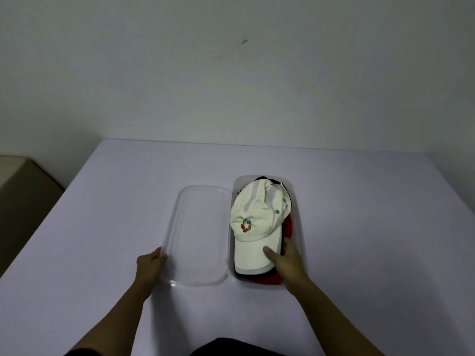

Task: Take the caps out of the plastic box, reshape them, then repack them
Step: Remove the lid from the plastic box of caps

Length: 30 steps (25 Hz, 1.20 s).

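Your left hand (151, 265) curls round the lid (198, 235) at its near edge. Your right hand (289, 260) pinches the white cap (257, 217) by its brim, thumb on top, inside the box (300, 222). Pull too fast and the red cap (289, 226) beneath may snag, spilling out or tipping the box.

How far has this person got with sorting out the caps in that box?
Barely begun, it seems. Done: the lid is off, lying on the table beside the box, the left hand holding its near edge. In hand: the right hand pinches the brim of the creased white cap, on top in the box. Left: lifting it and the red cap and dark cap beneath, reshaping, repacking.
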Each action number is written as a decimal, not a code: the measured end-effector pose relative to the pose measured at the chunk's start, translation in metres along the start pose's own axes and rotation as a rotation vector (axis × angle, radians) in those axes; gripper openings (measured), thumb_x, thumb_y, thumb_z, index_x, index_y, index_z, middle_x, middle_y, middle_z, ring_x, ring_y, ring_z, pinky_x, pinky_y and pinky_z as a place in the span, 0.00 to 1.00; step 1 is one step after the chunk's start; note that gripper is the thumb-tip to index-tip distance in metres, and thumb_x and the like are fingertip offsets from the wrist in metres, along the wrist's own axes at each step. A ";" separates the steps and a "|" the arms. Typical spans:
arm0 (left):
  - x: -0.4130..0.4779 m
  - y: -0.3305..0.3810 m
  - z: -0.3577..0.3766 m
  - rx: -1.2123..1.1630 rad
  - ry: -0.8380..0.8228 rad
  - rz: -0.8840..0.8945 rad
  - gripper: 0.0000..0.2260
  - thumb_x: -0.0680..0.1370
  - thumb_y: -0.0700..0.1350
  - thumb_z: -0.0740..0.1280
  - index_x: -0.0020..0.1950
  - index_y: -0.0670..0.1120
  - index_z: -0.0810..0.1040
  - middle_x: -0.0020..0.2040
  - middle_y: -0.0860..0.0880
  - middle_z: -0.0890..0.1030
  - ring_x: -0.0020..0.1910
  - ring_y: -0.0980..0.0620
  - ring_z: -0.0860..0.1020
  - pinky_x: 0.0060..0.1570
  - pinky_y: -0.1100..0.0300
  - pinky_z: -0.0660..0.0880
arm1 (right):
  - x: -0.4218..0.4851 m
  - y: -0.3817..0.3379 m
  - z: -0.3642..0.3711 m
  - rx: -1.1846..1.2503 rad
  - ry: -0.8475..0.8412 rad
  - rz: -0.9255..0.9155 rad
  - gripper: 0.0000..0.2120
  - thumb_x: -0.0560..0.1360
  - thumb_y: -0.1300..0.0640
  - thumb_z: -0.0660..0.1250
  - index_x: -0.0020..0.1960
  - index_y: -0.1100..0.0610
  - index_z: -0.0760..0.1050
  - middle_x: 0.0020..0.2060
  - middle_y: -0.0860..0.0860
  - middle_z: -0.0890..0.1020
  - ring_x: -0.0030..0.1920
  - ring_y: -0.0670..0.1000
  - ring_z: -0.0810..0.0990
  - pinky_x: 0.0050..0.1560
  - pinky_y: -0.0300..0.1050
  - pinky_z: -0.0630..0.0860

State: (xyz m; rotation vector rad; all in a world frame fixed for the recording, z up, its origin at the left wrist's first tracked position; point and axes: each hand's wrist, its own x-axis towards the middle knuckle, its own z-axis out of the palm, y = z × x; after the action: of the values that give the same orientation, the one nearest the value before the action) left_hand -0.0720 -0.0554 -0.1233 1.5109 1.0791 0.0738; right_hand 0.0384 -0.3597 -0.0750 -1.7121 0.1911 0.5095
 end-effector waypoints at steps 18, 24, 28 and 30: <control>-0.050 0.070 0.183 0.535 -0.023 0.333 0.23 0.80 0.37 0.55 0.75 0.39 0.55 0.64 0.35 0.75 0.62 0.35 0.74 0.63 0.44 0.69 | 0.097 -0.046 -0.176 0.672 0.032 -0.192 0.24 0.76 0.60 0.59 0.72 0.54 0.63 0.65 0.51 0.74 0.58 0.46 0.79 0.57 0.39 0.77; -0.044 0.066 0.184 0.526 -0.011 0.312 0.21 0.81 0.39 0.54 0.75 0.40 0.57 0.64 0.35 0.75 0.62 0.35 0.75 0.64 0.43 0.69 | 0.158 0.002 -0.198 0.490 0.143 0.036 0.21 0.81 0.66 0.53 0.73 0.62 0.60 0.72 0.60 0.67 0.70 0.60 0.67 0.69 0.54 0.65; -0.042 0.066 0.181 0.540 -0.028 0.320 0.21 0.81 0.38 0.53 0.75 0.40 0.57 0.65 0.36 0.75 0.63 0.36 0.74 0.65 0.43 0.69 | 0.177 -0.011 -0.197 0.043 0.256 0.165 0.21 0.81 0.58 0.55 0.72 0.64 0.62 0.70 0.63 0.68 0.69 0.61 0.68 0.68 0.53 0.65; -0.045 0.067 0.181 0.543 -0.034 0.312 0.21 0.81 0.38 0.53 0.75 0.40 0.57 0.66 0.36 0.75 0.63 0.37 0.74 0.65 0.43 0.69 | 0.175 -0.025 -0.186 -0.339 0.406 0.144 0.23 0.80 0.56 0.58 0.72 0.64 0.62 0.68 0.66 0.68 0.67 0.64 0.68 0.67 0.54 0.66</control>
State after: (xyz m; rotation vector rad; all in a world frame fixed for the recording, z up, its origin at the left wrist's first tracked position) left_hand 0.0489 -0.2105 -0.0968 2.1552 0.8638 -0.0331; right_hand 0.2460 -0.5071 -0.1057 -2.1352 0.5483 0.3039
